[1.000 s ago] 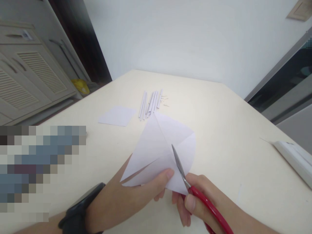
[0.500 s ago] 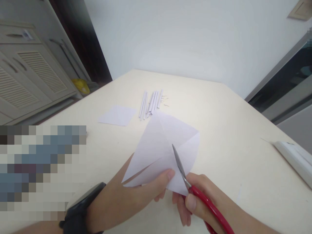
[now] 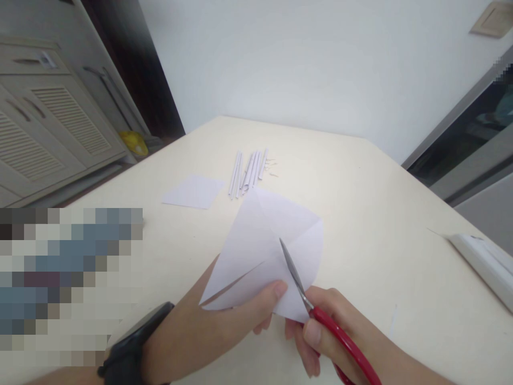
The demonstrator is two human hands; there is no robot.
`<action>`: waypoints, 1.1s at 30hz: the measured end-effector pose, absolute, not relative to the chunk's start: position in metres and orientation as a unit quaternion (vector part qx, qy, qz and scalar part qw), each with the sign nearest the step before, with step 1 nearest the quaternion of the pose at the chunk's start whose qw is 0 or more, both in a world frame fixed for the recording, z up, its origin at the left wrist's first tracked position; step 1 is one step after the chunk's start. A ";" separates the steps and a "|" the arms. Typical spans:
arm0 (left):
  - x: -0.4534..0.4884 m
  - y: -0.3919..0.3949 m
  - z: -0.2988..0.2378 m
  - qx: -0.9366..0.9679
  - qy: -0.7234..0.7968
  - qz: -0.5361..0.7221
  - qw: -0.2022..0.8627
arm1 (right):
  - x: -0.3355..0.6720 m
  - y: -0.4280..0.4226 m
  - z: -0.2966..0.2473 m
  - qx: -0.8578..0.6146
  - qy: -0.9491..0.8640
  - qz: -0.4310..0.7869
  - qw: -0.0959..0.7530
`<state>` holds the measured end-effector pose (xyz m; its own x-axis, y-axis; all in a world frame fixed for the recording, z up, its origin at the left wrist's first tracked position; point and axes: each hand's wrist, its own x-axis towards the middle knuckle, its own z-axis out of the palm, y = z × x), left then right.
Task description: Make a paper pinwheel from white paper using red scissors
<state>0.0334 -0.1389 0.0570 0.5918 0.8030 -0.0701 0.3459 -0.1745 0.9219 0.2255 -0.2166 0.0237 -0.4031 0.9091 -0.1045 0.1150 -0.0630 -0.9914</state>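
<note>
A creased white sheet of paper [image 3: 256,230] is held up over the table by my left hand [image 3: 244,315], its thumb on top and fingers underneath. One slit runs inward from the sheet's left corner. My right hand [image 3: 324,321] grips red-handled scissors [image 3: 340,334] at the sheet's near right side. One scissor blade lies over the paper, pointing toward its middle; the other blade is hidden below. The blades look nearly closed along the cut. A black watch sits on my left wrist.
Several thin rolled paper tubes [image 3: 249,171] lie beyond the sheet, with small scraps [image 3: 272,167] beside them. A flat white paper [image 3: 194,191] rests to their left. A white object [image 3: 483,262] stands at the table's right edge. Blurred-out blocks cover the lower left.
The far part of the paper and the scissor tip have shifted slightly to the left. Both hands keep their holds.
</note>
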 end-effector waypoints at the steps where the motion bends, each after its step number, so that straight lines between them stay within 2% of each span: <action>1: 0.034 -0.139 0.057 0.732 0.388 0.224 0.513 | 0.225 -0.217 0.023 -0.430 -0.597 0.587 0.338; 8: 0.033 -0.139 0.057 0.740 0.382 0.210 0.512 | 0.224 -0.216 0.023 -0.453 -0.611 0.564 0.320; 14: 0.032 -0.138 0.054 0.717 0.346 0.214 0.566 | 0.224 -0.218 0.028 -0.488 -0.590 0.567 0.304; 25: 0.039 -0.138 0.061 0.715 0.404 0.190 0.537 | 0.220 -0.216 0.019 -0.440 -0.571 0.591 0.362; 33: 0.041 -0.135 0.063 0.732 0.381 0.182 0.535 | 0.222 -0.207 0.013 -0.446 -0.560 0.589 0.375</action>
<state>0.0411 -0.1352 0.0633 0.6437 0.7521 -0.1415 0.3634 -0.1376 0.9214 0.2217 -0.2066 0.0132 -0.3201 0.9415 -0.1052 0.0585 -0.0912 -0.9941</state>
